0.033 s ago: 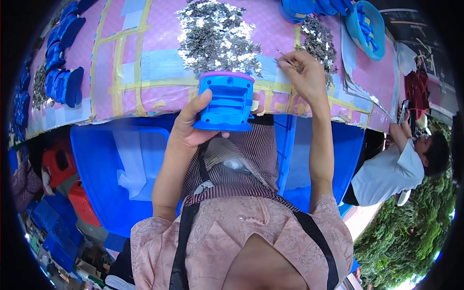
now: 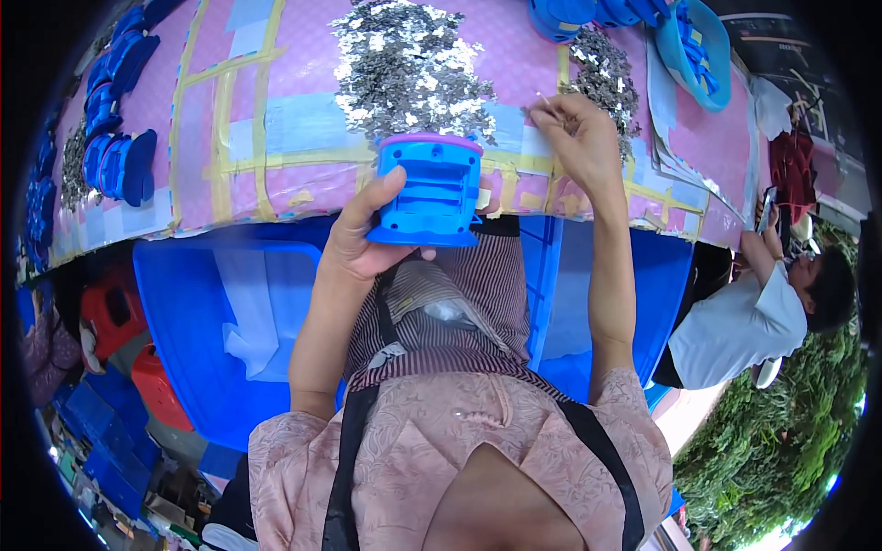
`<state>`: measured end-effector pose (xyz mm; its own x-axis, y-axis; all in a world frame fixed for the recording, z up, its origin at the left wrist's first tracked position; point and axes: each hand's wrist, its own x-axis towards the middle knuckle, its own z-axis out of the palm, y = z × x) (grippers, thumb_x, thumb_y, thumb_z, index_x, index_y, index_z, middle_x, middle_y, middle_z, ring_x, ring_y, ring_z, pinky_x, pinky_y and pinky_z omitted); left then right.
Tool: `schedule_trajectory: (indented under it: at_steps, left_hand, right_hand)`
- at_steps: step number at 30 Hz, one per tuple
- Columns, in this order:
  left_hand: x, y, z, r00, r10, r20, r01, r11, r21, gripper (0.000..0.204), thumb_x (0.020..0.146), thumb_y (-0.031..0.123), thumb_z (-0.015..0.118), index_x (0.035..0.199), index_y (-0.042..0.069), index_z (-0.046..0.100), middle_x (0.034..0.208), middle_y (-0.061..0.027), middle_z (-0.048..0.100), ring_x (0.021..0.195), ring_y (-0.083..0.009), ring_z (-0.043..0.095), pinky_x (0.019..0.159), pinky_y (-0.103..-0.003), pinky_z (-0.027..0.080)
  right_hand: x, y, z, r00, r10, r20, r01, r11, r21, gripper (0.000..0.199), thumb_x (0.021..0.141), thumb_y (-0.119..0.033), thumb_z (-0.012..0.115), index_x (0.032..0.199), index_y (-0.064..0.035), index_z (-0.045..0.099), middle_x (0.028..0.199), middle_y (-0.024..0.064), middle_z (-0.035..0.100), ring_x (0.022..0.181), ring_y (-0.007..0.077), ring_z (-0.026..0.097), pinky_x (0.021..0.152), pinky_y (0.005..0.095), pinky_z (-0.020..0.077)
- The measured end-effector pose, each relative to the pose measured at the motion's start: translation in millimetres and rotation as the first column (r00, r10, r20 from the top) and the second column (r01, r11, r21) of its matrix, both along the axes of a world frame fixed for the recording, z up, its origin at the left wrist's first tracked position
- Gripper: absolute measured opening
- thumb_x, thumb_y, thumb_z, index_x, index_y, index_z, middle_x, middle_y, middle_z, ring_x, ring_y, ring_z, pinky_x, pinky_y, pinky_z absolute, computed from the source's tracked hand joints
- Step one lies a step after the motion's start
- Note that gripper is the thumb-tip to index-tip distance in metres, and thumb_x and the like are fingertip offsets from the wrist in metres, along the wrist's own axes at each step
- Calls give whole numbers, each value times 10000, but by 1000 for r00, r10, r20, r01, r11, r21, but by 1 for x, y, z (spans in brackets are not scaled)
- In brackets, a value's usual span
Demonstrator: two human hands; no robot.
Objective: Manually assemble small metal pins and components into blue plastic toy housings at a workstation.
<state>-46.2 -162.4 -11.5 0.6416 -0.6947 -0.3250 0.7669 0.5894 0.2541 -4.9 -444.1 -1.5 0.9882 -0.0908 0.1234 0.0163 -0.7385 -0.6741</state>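
Note:
My left hand grips a blue plastic housing at the table's near edge. This housing has a pink rim on its far side, a slotted compartment facing up and small round holes at its corners. The thumb presses on its left side, and the fingers are mostly hidden behind it. Off to the right, my right hand is raised with its fingers pinched together around small thin metal pieces, too small to make out fully. It is apart from the housing. Beyond the housing lies a wide heap of small shiny metal pieces.
A second metal heap lies right of my right hand. Blue housings line the table's left side, and more sit at the far right by a light-blue basin. Blue bins stand below the edge. Another person is at the right.
My right hand's fingertips and the pieces in them have shifted very slightly. The left hand and the housing are almost unmoved.

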Motion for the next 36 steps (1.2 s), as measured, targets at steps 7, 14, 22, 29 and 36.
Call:
schedule_trajectory:
  at_steps: [7,14,22,29,36]
  left_hand:
    - [1,-8,0,994,105,20,-105,994,4,611,875,383,690,1300,-14,499,1113,-166,667,874,-236,706,515,-329,571]
    - [0,-16,16,976,155,155,-193,943,272,620,859,372,707,1299,-4,485,1099,-155,661,859,-204,700,523,-296,569]
    - [-3,-19,23,940,128,317,-268,850,453,616,855,383,694,1279,-19,499,1063,-156,661,831,-196,690,528,-292,562]
    - [-5,-21,29,907,150,394,-335,823,459,704,782,345,771,1312,-11,476,1128,-142,630,959,-199,657,782,-330,552]
    - [-10,-27,18,864,212,457,-388,859,334,783,738,297,812,1351,-10,432,1182,-141,606,1068,-221,624,938,-355,511]
  right_hand:
    - [-9,17,-4,982,-147,122,147,989,8,160,867,-112,719,978,4,712,860,19,673,726,63,567,662,230,462]
    - [-21,36,20,998,-53,-44,68,811,581,144,870,-50,703,999,-1,662,975,49,686,837,94,639,705,228,488]
    - [-53,71,52,982,185,38,-178,845,504,197,855,24,689,1041,-29,731,937,33,691,773,71,641,610,181,481]
    - [-61,82,50,993,102,59,-118,873,474,167,843,29,704,1007,-2,704,924,34,693,687,35,593,575,167,450]
    - [-62,89,48,986,113,-119,1,719,695,165,836,-17,742,952,0,627,880,10,637,593,-15,504,484,151,343]
